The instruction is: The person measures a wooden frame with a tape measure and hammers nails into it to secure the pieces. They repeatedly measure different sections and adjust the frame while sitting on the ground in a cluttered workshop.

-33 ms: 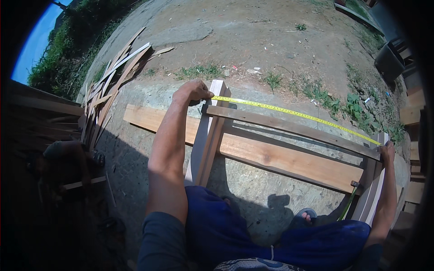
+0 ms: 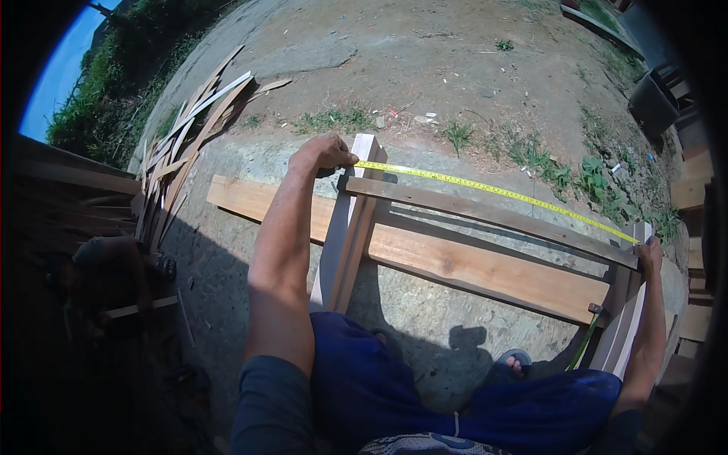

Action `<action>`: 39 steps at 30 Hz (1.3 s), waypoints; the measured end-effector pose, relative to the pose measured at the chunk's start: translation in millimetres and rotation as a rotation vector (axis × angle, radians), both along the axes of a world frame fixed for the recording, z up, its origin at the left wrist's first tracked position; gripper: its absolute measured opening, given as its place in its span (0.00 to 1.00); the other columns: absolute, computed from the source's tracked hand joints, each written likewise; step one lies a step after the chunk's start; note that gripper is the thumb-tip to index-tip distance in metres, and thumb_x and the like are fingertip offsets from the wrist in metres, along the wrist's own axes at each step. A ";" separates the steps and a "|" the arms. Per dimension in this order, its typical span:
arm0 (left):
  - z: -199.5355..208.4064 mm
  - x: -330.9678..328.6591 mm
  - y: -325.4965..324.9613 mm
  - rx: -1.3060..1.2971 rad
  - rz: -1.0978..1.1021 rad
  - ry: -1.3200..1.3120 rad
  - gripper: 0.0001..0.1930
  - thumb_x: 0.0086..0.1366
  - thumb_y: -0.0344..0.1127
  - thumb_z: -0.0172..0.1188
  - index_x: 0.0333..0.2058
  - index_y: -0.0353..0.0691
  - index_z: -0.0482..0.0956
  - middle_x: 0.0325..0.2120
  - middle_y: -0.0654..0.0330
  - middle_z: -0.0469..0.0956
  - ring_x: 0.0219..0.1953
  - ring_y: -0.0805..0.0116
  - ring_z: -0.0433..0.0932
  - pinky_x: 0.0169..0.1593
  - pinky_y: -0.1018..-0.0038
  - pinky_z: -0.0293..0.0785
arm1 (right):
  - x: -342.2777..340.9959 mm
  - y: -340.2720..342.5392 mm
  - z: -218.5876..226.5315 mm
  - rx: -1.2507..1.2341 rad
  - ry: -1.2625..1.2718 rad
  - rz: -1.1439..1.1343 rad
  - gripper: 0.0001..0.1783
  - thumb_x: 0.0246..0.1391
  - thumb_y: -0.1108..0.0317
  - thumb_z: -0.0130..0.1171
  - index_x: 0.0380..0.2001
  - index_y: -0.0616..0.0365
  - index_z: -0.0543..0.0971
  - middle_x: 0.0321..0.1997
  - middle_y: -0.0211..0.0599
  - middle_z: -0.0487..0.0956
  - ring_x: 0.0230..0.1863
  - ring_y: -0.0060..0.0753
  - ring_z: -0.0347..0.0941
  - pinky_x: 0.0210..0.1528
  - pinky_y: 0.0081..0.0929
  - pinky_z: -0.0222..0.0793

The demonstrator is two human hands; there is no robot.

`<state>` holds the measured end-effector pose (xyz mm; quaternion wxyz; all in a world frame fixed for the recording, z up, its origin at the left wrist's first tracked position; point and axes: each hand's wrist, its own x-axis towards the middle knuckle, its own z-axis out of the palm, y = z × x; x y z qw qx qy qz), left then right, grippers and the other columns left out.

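A yellow tape measure [image 2: 485, 187] is stretched between my two hands, just beyond a wooden crosspiece [image 2: 485, 214]. My left hand [image 2: 326, 154] is closed, pinching the tape's left end at the top of the left wooden post [image 2: 341, 243]. At the other end, my right hand [image 2: 651, 254] closes on the tape against the right wooden post [image 2: 618, 318]; its fingers are partly hidden. The crosspiece joins both posts near their far ends. Behind and below the frame lies a wide plank [image 2: 485, 273] on the ground.
A thin green strip [image 2: 582, 345] with a dark end lies by the right post. Loose wooden strips [image 2: 197, 129] are heaped at the far left. Another person [image 2: 114, 262] sits in shade on the left. Timber pieces [image 2: 694, 258] line the right edge. My sandalled foot [image 2: 517, 362] is below the plank.
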<state>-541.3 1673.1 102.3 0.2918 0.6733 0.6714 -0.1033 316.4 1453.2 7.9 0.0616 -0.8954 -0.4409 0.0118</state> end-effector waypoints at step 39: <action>1.4 -0.6 -3.5 0.037 0.001 -0.013 0.17 0.61 0.50 0.68 0.28 0.39 0.87 0.16 0.65 0.73 0.19 0.74 0.68 0.25 0.68 0.63 | 5.1 4.8 -2.9 -0.106 -0.061 -0.003 0.16 0.41 0.67 0.56 0.34 0.66 0.78 0.39 0.62 0.79 0.44 0.64 0.76 0.45 0.52 0.70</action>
